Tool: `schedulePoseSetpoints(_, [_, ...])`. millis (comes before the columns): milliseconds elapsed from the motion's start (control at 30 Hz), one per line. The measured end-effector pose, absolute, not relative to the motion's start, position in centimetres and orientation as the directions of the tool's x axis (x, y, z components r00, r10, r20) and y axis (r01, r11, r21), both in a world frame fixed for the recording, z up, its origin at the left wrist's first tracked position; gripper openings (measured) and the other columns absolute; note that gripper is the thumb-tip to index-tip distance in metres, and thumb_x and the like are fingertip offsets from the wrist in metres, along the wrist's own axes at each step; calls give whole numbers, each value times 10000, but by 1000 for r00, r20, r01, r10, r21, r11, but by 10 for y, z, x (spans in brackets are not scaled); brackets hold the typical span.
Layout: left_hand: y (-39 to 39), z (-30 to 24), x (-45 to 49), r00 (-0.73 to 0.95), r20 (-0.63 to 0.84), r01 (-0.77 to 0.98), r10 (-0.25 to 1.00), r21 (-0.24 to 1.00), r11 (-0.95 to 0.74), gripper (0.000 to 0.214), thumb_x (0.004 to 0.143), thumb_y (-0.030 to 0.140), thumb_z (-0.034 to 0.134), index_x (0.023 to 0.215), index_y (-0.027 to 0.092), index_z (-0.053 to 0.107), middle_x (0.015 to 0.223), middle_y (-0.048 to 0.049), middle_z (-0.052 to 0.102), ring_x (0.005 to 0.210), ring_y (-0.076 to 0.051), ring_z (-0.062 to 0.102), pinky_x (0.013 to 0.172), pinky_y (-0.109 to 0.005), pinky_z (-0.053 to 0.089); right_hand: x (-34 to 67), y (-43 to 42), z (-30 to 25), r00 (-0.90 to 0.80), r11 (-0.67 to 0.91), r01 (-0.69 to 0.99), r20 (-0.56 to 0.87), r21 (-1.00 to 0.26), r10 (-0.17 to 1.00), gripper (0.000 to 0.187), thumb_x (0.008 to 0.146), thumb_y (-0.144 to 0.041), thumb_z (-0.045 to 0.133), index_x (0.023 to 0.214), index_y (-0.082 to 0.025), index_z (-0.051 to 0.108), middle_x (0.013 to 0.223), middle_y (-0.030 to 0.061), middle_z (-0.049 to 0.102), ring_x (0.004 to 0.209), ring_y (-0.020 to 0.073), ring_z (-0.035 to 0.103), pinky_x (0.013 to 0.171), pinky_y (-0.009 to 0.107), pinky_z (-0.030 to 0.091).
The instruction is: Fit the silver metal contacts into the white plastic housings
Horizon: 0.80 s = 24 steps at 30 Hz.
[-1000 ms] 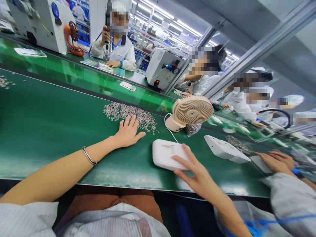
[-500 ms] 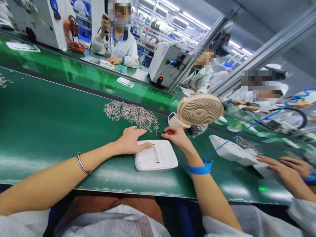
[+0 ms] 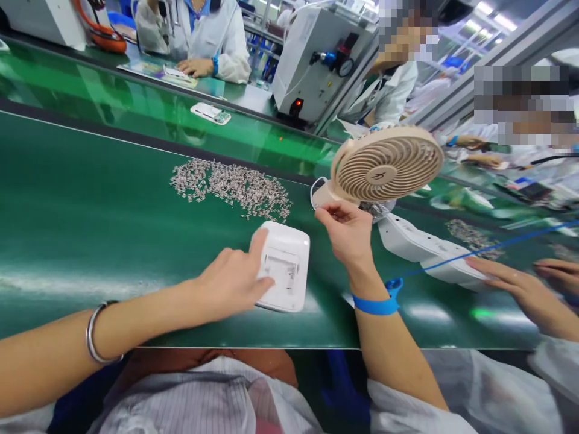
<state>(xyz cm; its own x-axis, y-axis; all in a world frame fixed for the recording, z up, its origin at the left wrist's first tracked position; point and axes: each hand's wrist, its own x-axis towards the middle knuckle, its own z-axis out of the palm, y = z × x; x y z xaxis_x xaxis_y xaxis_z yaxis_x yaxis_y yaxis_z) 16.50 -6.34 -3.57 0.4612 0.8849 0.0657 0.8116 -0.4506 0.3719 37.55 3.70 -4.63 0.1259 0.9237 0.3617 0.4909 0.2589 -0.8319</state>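
My left hand point(image 3: 233, 280) grips the left side of a white plastic housing point(image 3: 296, 247), with the thumb and forefinger lying over its upper face. The housing rests on the green work surface and has a recessed rectangular compartment showing small metal parts. My right hand point(image 3: 347, 232) is raised to the right of the housing, by the base of a beige fan point(image 3: 384, 172). Its thumb and fingertips are pinched together; whatever they hold is too small to make out. Beyond the housing lies a spread pile of small metal pieces point(image 3: 235, 187).
More white housings point(image 3: 429, 247) stand at the right, where another person's hand point(image 3: 520, 283) touches one. A blue wrist-strap cord point(image 3: 493, 246) crosses there. Another metal-piece pile point(image 3: 470, 235) lies behind. Across the line, a white device point(image 3: 211, 113) sits on a green strip.
My right hand has moved from the pile's edge, now held by the fan base. The housing has been turned on the surface by my left hand. The whole view has shifted.
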Motion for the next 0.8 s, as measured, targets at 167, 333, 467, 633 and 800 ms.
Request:
schedulePoseSetpoints(167, [-75,-48,163,680,456,646,574,-3,-764,443,856,146,377,1290,220,425,1022,-112,668,816,-209,621,712,-350,444,366,22,-38,122,279,413,356,-867,926,69,624,-248,635,626,-186,605,589,-29,554,554,95,483,530,232,402])
schedulePoseSetpoints(333, [-70,-51,161,742,343,656,576,-196,-729,395,815,130,410,1187,110,541,1361,-170,453,1182,-323,470,891,-428,394,361,9,-32,16,251,402,281,-880,960,79,667,-260,633,654,-184,618,634,-14,587,597,111,515,569,247,429])
schedulePoseSetpoints(467, [-83,-51,170,637,427,770,642,-384,-509,380,899,226,363,1140,7,560,1161,-244,596,997,-286,600,850,-366,423,354,-6,-29,-220,328,427,255,-843,941,65,727,-238,603,698,-184,625,762,16,629,706,135,572,650,267,453])
schedulePoseSetpoints(633, [-88,-53,174,604,437,796,667,-376,-475,404,913,308,387,1090,9,593,1163,-218,604,1052,-297,580,868,-358,433,341,-16,-37,-376,460,496,296,-736,878,97,776,-198,556,708,-193,625,952,64,624,954,185,594,785,306,473])
schedulePoseSetpoints(800, [-85,-55,173,597,450,801,664,-376,-466,400,915,320,388,1126,39,578,1142,-157,632,1071,-282,572,879,-350,428,334,-13,-51,-411,587,562,418,-583,810,117,799,-142,513,728,-186,595,909,77,630,874,174,612,742,303,489])
